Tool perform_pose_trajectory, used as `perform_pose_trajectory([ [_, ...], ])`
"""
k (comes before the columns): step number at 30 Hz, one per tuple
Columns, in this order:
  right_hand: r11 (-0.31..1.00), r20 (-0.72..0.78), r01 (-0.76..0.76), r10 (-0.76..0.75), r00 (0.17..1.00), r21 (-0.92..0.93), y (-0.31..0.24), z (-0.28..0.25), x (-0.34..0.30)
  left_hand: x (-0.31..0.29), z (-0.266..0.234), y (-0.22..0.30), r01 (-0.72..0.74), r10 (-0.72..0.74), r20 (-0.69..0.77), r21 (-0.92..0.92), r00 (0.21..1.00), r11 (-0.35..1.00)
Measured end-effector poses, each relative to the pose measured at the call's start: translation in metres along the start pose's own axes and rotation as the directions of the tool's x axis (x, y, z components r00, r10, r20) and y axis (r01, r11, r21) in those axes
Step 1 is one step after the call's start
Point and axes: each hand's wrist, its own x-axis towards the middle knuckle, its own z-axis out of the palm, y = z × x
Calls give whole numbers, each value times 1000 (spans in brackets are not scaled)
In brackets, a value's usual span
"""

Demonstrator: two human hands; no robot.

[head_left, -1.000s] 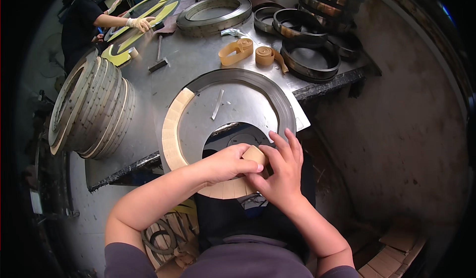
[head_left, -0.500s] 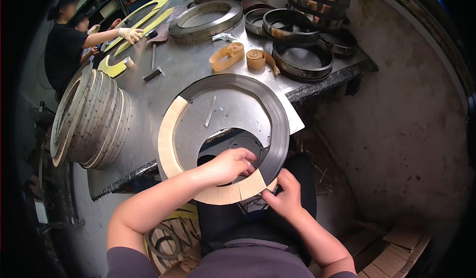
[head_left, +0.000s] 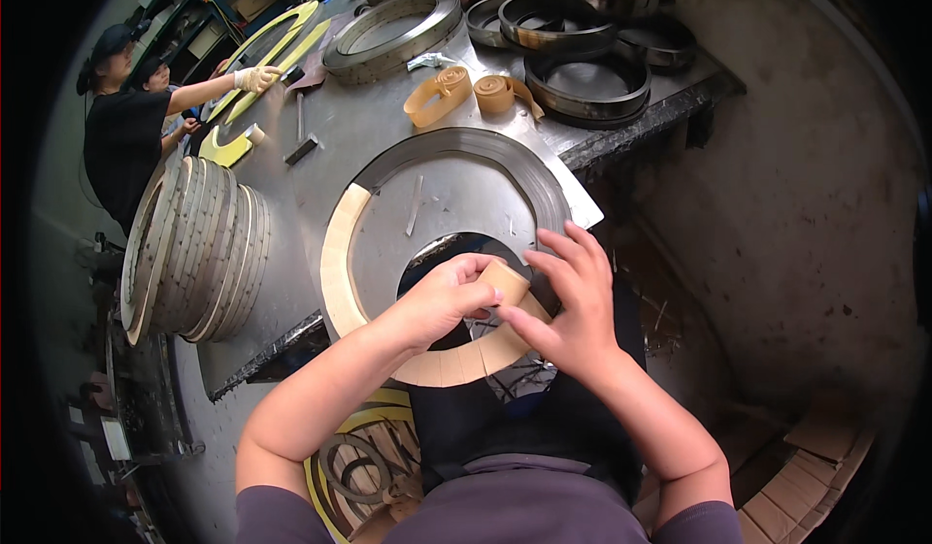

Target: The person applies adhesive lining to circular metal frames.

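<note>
A large flat grey ring point(head_left: 434, 145) of wound strip lies across the table's near edge, overhanging my lap. Tan paper tape point(head_left: 339, 253) wraps its left and near sides in overlapping turns. My left hand point(head_left: 444, 301) is closed on a small roll of tan tape point(head_left: 504, 282), held inside the ring's near right part. Just right of that roll, my right hand point(head_left: 575, 301) is open with spread fingers above the ring's right side. Its thumb is close to the wrapped end of the tape; whether it touches is hard to tell.
Two tape rolls point(head_left: 495, 95) and a hammer point(head_left: 302, 142) lie on the metal table point(head_left: 282, 204). Upright rings point(head_left: 199, 253) stand at left, dark round bands point(head_left: 588, 85) at far right. A gloved co-worker point(head_left: 126, 136) handles a yellow-covered ring at far left. Cardboard point(head_left: 806, 486) lies lower right.
The tape roll has come up through the ring's opening in my left hand. My right hand has moved up from the ring's near edge and spread its fingers.
</note>
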Motion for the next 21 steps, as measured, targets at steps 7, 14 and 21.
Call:
perform_pose_trajectory([
  [7, 729, 251, -500, 433, 866, 468, 32, 11, -59, 23, 3, -16, 123, -117, -104, 54, 988, 991],
  [14, 916, 222, -269, 208, 953, 298, 43, 1, -56, 37, 1, -22, 80, -84, 13, 190, 996, 979],
  [21, 982, -17, 125, -124, 992, 144, 19, -37, 3, 19, 1, -18, 143, -27, 283, -400, 959, 905],
])
